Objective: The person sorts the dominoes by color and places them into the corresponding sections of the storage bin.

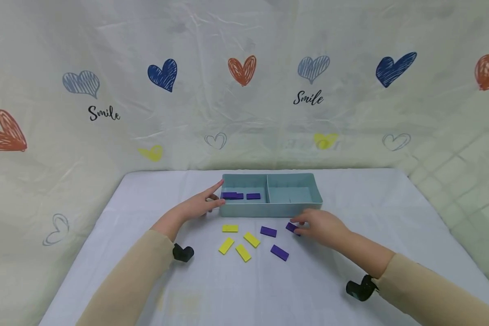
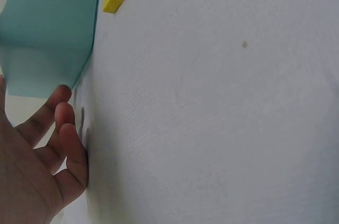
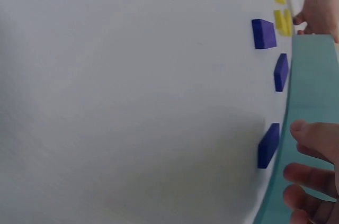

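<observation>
Nearest purple block (image 1: 291,226): seen on the white cloth (image 1: 228,290), just in front of the box (image 1: 248,210); not yet lifted.
Right hand (image 1: 325,227): thumb and fingers parted around that block; no pinch is shown.
Purple, done: about three blocks (image 1: 253,196) are seen in the left compartment (image 1: 244,184).
Purple, left: two others (image 1: 279,252) are seen outside the box, so the purple share is judged about half done.
Yellow blocks (image 1: 230,228): four lie on the cloth, apparently unstarted.
Left hand (image 1: 194,206): nothing grasped; index finger extended at the box's left end.
</observation>
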A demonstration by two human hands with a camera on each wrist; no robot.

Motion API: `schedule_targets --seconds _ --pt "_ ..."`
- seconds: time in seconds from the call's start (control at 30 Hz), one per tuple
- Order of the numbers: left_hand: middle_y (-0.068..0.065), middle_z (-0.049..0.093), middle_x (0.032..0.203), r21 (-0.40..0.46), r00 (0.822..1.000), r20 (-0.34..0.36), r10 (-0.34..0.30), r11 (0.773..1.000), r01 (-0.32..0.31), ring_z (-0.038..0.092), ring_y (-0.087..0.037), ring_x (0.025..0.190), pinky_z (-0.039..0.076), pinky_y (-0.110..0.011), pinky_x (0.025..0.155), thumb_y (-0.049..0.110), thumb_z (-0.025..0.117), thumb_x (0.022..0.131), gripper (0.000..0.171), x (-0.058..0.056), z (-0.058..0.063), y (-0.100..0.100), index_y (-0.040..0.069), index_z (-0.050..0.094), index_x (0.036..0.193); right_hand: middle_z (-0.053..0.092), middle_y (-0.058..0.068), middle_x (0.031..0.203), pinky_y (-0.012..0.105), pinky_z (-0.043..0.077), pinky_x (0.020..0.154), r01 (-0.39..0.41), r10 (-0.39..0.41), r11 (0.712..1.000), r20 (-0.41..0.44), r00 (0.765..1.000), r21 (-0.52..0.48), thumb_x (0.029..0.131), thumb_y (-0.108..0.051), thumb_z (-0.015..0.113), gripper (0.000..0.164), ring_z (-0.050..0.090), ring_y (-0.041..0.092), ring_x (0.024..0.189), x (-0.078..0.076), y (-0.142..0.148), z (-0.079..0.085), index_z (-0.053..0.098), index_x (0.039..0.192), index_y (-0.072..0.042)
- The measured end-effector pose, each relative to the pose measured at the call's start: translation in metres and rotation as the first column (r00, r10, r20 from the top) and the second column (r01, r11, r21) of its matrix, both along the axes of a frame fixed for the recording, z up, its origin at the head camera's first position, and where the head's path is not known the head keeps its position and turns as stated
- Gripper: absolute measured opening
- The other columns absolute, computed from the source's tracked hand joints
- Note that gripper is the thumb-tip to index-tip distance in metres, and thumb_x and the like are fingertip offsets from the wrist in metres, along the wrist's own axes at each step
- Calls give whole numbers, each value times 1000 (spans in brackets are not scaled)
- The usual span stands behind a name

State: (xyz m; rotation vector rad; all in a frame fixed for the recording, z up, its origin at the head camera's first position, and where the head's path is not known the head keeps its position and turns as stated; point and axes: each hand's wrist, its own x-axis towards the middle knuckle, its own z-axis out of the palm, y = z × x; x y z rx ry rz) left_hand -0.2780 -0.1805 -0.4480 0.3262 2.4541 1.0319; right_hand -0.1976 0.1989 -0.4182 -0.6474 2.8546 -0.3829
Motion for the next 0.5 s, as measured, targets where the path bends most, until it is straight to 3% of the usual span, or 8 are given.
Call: schedule_targets --seconds 0.5 --pt "-4 54 133 -4 1000 7 -1 1000 1 56 -22 98 45 -39 83 54 56 97 75 1 2 1 54 8 154 68 -5 93 36 54 78 -12 14 998 -27 1000 62 83 -26 81 28 63 14 87 -5 -4 -15 77 109 -16"
